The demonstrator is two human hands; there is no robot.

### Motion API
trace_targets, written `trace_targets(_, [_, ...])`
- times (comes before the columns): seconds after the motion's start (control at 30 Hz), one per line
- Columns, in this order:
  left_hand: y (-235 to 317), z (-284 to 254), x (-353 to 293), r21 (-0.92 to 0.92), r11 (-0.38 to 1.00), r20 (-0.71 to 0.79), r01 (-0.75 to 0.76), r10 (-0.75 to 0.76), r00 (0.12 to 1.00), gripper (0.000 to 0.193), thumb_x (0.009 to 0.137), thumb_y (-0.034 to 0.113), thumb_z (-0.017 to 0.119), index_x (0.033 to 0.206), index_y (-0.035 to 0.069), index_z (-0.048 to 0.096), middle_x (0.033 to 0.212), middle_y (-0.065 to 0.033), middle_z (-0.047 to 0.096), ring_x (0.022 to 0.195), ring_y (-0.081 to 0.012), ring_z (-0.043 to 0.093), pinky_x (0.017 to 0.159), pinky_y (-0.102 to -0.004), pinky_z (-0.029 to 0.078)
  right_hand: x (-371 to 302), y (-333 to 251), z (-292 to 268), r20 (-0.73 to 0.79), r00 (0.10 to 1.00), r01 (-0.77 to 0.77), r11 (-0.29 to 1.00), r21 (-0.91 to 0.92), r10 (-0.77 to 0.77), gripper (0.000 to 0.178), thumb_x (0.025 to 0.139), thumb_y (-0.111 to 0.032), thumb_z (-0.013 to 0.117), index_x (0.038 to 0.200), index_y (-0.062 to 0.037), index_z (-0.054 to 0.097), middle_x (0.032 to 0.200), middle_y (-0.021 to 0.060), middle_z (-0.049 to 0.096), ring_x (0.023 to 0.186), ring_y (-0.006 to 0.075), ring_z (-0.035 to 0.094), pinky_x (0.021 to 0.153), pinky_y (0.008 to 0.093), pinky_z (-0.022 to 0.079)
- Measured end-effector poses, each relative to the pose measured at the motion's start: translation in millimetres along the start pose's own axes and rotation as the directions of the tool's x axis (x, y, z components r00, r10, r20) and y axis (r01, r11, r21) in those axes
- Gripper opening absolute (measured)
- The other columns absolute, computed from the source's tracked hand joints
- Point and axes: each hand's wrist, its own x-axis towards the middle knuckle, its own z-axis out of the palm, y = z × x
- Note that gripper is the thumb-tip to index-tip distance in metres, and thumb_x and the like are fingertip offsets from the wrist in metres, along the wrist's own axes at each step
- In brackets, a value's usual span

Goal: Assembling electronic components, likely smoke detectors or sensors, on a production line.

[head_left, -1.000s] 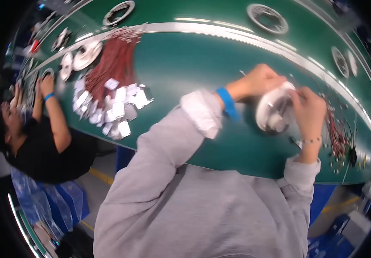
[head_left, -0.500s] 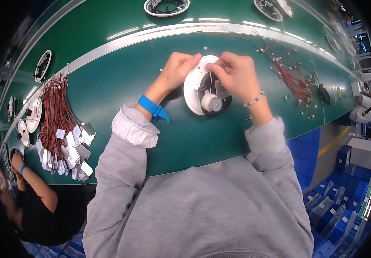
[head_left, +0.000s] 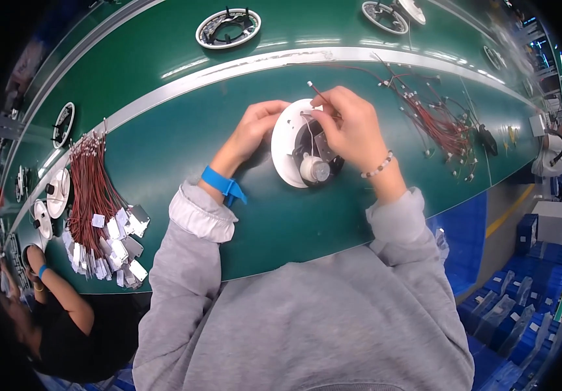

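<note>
White round plastic housing (head_left: 283, 153) is held tilted over the green tabletop (head_left: 261, 225), the centre of this clock. Toward nine o'clock, well apart, sit two white discs (head_left: 60, 189); nearer, at half past eight, lies a bundle of dark-red wires (head_left: 90, 182) with flat silvery tabs (head_left: 115, 247). A white ring with black prongs (head_left: 204, 39) rests at eleven. At ten, the left hand (head_left: 253, 131) grips the housing's rim, fingertips hidden. A white cylindrical part (head_left: 311, 169) sits toward the housing's five o'clock. At two, the right hand (head_left: 353, 130) pinches a thin dark-red wire (head_left: 315, 90) tipped with a white connector (head_left: 310, 83). Loose red wires (head_left: 432, 122) lie near three.
</note>
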Motion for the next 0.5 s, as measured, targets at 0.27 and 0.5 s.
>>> trace_targets(0.27, [-1, 9, -11, 0.044, 0.999, -0.131, -0.028, 0.034, 0.991, 0.024, 0.084, 0.012, 0.048, 0.103, -0.003, 0.051, 0.091, -0.0065, 0.058, 0.079, -0.0093, 0.054, 0.068, -0.0208, 0.044, 5, -4, 17, 0.027, 0.997, 0.079, 0.991, -0.11, -0.077, 0.007, 0.073, -0.008, 0.055, 0.072, -0.0013, 0.053, 0.067, 0.0103, 0.05, 0.058, 0.0262, 0.051, 0.052, 0.0322, 0.041])
trace_targets(0.5, [1, 8, -10, -0.173, 0.981, -0.233, 0.085, -0.125, 0.964, 0.018, 0.083, 0.014, 0.05, 0.094, 0.001, 0.053, 0.084, -0.0019, 0.058, 0.07, -0.0047, 0.053, 0.059, -0.0157, 0.042, 9, 4, 3, -0.297, 0.943, 0.076, 0.967, -0.243, -0.149, 0.008, 0.077, -0.009, 0.053, 0.077, -0.0041, 0.06, 0.065, 0.0077, 0.051, 0.052, 0.0225, 0.048, 0.047, 0.0301, 0.038])
